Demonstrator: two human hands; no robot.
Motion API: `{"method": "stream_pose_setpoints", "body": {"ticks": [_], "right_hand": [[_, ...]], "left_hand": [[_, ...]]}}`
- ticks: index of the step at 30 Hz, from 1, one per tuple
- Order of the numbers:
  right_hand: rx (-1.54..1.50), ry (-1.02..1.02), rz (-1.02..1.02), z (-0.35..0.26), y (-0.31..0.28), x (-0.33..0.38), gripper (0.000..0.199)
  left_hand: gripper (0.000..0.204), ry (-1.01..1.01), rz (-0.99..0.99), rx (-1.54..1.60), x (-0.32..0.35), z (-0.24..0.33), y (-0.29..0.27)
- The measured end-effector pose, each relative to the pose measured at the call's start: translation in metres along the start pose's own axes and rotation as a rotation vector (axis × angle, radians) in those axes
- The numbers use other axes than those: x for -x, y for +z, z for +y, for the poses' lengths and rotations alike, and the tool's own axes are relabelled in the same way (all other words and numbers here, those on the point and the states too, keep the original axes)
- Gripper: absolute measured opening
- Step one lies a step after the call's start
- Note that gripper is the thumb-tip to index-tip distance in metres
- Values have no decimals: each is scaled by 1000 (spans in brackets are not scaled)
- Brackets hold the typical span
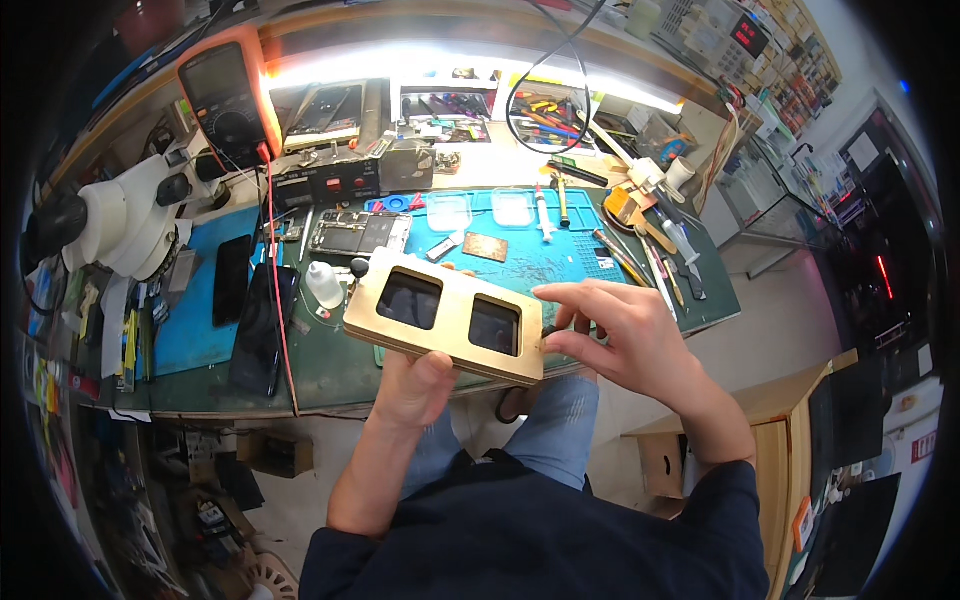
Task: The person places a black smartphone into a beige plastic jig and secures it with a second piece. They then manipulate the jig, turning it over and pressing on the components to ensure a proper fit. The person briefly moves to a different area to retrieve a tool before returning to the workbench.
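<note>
A gold metal clamping fixture [455, 318] with two rounded rectangular windows is held up over the bench's front edge. Dark glassy material, perhaps a phone, shows through both windows. My left hand [412, 388] grips the fixture from below, its thumb on the near edge and the other fingers mostly hidden underneath. At the fixture's right end, my right hand [625, 328] pinches a small dark knob between thumb and fingers. Another dark knob [359, 267] sticks out at the left end. Behind the fixture lie an opened phone [362, 234] and a small copper-coloured plate [485, 247].
A blue work mat [575, 255] covers the bench's middle. A white squeeze bottle [324, 285] stands left of the fixture, near two dark phones [262, 330]. An orange multimeter [232, 95] with a red lead stands back left. Syringes, tweezers and brushes [655, 265] lie right.
</note>
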State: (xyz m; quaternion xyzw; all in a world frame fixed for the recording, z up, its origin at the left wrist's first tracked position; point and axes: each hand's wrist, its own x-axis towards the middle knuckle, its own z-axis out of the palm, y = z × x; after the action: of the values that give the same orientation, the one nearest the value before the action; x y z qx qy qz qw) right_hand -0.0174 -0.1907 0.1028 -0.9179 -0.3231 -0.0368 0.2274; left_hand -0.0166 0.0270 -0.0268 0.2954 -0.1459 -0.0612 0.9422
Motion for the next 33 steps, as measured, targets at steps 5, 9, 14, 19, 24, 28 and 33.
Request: {"method": "stream_pose_setpoints", "body": {"ticks": [5, 9, 14, 19, 24, 28, 33], "right_hand": [[-192, -183, 103, 9, 6, -2, 36], [-23, -37, -64, -2, -10, -1, 30], [-141, -259, 202, 10, 9, -3, 27], [-102, -206, 203, 8, 2, -2, 24], [-54, -190, 121, 12, 1, 4, 26], [-96, -111, 106, 9, -6, 6, 25], [-121, -158, 197, 6, 1, 1, 23]], "left_hand": [[99, -20, 0, 47, -4, 1, -1], [106, -56, 29, 23, -3, 6, -2], [109, -41, 6, -7, -7, 6, -2], [109, -17, 6, -26, -8, 7, 2], [109, -10, 4, -69, -8, 7, 7], [110, -2, -3, -90, -8, 6, 9], [110, 1, 4, -101, -8, 6, 7]]}}
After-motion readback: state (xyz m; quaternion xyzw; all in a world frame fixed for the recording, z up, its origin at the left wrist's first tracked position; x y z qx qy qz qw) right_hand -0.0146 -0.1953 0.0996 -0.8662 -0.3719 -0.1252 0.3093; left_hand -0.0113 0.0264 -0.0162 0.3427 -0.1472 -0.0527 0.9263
